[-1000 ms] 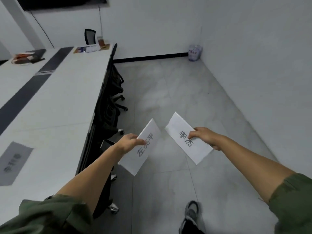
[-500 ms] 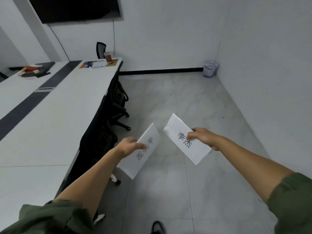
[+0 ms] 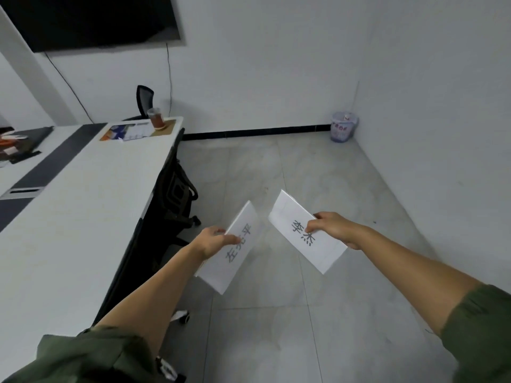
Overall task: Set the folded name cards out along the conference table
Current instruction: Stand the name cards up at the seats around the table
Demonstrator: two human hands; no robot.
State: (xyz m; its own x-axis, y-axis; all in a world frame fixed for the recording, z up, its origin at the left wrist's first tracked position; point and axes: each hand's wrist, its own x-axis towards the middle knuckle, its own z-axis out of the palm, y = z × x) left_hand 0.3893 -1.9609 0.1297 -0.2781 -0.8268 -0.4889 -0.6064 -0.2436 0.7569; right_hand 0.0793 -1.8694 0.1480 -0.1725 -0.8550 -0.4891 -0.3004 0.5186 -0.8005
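A white name card [image 3: 240, 246] is pinched in the left hand [image 3: 214, 240] and another card [image 3: 304, 232] in the right hand [image 3: 330, 228], both held over the grey floor [image 3: 276, 327] beside the conference table [image 3: 69, 217]

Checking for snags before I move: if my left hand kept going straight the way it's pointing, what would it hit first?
Probably nothing close. The left hand, holding a folded name card, points ahead over open floor, beside the conference table. The far wall seems next, though depth is unclear.
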